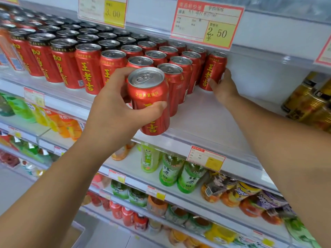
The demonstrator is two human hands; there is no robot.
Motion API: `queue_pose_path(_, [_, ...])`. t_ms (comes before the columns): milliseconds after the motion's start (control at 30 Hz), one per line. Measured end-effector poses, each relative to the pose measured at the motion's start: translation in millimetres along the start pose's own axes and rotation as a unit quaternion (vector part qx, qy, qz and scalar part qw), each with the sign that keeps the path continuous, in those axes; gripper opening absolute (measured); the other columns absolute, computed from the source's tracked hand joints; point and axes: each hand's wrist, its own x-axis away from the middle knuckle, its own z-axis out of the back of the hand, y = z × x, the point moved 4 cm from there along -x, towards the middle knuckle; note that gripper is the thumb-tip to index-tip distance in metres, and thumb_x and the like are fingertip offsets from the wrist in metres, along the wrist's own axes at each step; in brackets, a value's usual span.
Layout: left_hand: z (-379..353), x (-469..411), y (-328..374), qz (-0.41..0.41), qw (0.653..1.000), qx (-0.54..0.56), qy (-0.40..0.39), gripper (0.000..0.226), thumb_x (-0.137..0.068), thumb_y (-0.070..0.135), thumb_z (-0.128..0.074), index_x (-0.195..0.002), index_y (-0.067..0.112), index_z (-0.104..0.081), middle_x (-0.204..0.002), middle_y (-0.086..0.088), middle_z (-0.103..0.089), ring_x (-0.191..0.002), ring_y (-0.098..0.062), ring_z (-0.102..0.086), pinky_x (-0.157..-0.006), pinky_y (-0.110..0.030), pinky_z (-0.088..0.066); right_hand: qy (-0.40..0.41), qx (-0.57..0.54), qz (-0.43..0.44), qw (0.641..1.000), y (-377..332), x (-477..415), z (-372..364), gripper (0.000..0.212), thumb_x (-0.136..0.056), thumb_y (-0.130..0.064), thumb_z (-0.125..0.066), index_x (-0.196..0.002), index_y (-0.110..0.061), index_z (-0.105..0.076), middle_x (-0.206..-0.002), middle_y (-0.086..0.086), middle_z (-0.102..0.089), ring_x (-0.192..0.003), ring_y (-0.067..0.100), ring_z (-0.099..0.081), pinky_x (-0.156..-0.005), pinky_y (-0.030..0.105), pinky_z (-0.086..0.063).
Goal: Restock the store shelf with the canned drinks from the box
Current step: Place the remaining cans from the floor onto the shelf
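Note:
My left hand (114, 106) grips a red can with yellow characters (149, 97), held upright at the front edge of the white shelf (206, 122). Right behind it stand rows of matching red cans (172, 59). My right hand (224, 86) reaches deep onto the shelf and holds another red can (213, 70), which stands at the right end of the rows near the back. The box is not in view.
More red cans (44, 51) fill the shelf's left part. Gold cans (311, 101) stand at the far right; bare shelf lies between them and the red cans. Price tags (207, 24) hang above. Bottled teas and juices (179, 172) fill the lower shelves.

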Motion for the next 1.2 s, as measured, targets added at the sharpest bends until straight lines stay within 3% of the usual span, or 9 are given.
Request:
queue_pose_path(200, [-4, 2, 5, -0.002, 1.0, 0.01, -0.009, 0.059, -0.065, 0.026, -0.086, -0.117, 0.028, -0.056, -0.099, 0.015, -0.07, -0.092, -0.001, -0.067, -0.081, -0.017, -0.052, 0.033, 0.049, -0.055, 0.997, -8, 15, 10, 0.081, -0.09, -0.04, -0.06, -0.151, -0.012, -0.015, -0.144, 0.02, -0.037, -0.131, 0.037, -0.042, -0.104, 0.043, -0.039])
queue_pose_path(267, [-9, 2, 8, 0.0, 1.0, 0.025, -0.018, 0.058, -0.067, 0.019, -0.088, -0.115, 0.024, -0.057, -0.097, 0.012, -0.071, -0.091, -0.002, -0.067, -0.08, -0.016, -0.052, 0.063, 0.01, 0.015, 0.998, -32, 42, 23, 0.075, -0.082, -0.037, -0.062, -0.145, -0.014, -0.028, -0.132, 0.017, -0.048, -0.12, 0.032, -0.051, -0.098, 0.041, -0.045])
queue_pose_path(333, [-16, 0, 11, 0.003, 0.999, 0.029, -0.033, 0.058, -0.067, 0.02, -0.088, -0.116, 0.023, -0.057, -0.096, 0.01, -0.072, -0.09, -0.003, -0.068, -0.081, -0.018, -0.053, -0.026, -0.061, 0.102, 0.993, -58, 89, 32, 0.072, -0.079, -0.024, -0.064, -0.143, -0.019, -0.032, -0.12, 0.009, -0.056, -0.104, 0.016, -0.058, -0.09, 0.027, -0.048])
queue_pose_path(400, [-26, -2, 13, -0.003, 0.998, 0.033, -0.045, 0.061, -0.065, 0.025, -0.089, -0.117, 0.023, -0.057, -0.098, 0.01, -0.072, -0.092, -0.004, -0.068, -0.085, -0.025, -0.054, -0.21, -0.113, 0.167, 0.957, -72, 152, 30, 0.086, -0.077, -0.011, -0.069, -0.148, -0.027, -0.023, -0.128, -0.003, -0.054, -0.112, 0.003, -0.055, -0.099, 0.019, -0.042])
queue_pose_path(467, [-36, -4, 16, -0.01, 0.998, 0.042, -0.049, 0.063, -0.063, 0.029, -0.087, -0.118, 0.023, -0.057, -0.1, 0.01, -0.072, -0.093, -0.003, -0.068, -0.086, -0.03, -0.055, -0.305, -0.127, 0.178, 0.927, -79, 196, 28, 0.1, -0.074, -0.011, -0.078, -0.15, -0.032, -0.017, -0.138, -0.014, -0.049, -0.124, -0.005, -0.048, -0.105, 0.019, -0.038])
queue_pose_path(600, [-60, -9, 20, -0.013, 0.996, 0.058, -0.07, 0.065, -0.062, 0.033, -0.086, -0.12, 0.024, -0.057, -0.103, 0.01, -0.072, -0.096, -0.003, -0.068, -0.089, -0.035, -0.055, -0.187, -0.189, 0.119, 0.957, -74, 197, 36, 0.079, -0.067, -0.02, -0.086, -0.133, -0.028, -0.043, -0.12, -0.016, -0.062, -0.104, -0.006, -0.061, -0.087, 0.013, -0.048])
queue_pose_path(767, [-60, -5, 3, -0.014, 0.996, 0.049, -0.07, 0.073, -0.072, 0.034, -0.084, -0.135, 0.022, -0.05, -0.117, 0.007, -0.068, -0.108, 0.0, -0.062, -0.094, -0.027, -0.052, -0.108, -0.13, 0.087, 0.982, -55, 172, 44, 0.071, -0.064, -0.032, -0.087, -0.124, -0.028, -0.05, -0.116, -0.013, -0.065, -0.101, -0.001, -0.062, -0.086, 0.017, -0.049])
queue_pose_path(1000, [-28, 0, -58, -0.139, 0.957, -0.248, -0.057, 0.048, -0.072, 0.06, -0.068, -0.102, 0.024, -0.075, -0.103, 0.007, -0.072, -0.1, -0.015, -0.061, -0.09, -0.019, -0.039, -0.039, -0.06, 0.015, 0.997, -23, 111, 31, 0.073, -0.063, -0.039, -0.086, -0.124, -0.02, -0.051, -0.121, -0.003, -0.064, -0.106, 0.013, -0.062, -0.098, 0.038, -0.049])
queue_pose_path(1200, [-29, -3, -80, -0.2, 0.953, -0.226, -0.036, 0.043, -0.071, 0.061, -0.068, -0.091, 0.024, -0.076, -0.095, 0.012, -0.072, -0.092, -0.01, -0.055, -0.09, -0.016, -0.034, -0.006, -0.029, 0.014, 0.999, -24, 81, 18, 0.076, -0.066, -0.038, -0.085, -0.127, -0.014, -0.047, -0.126, 0.003, -0.06, -0.11, 0.019, -0.059, -0.097, 0.035, -0.047])
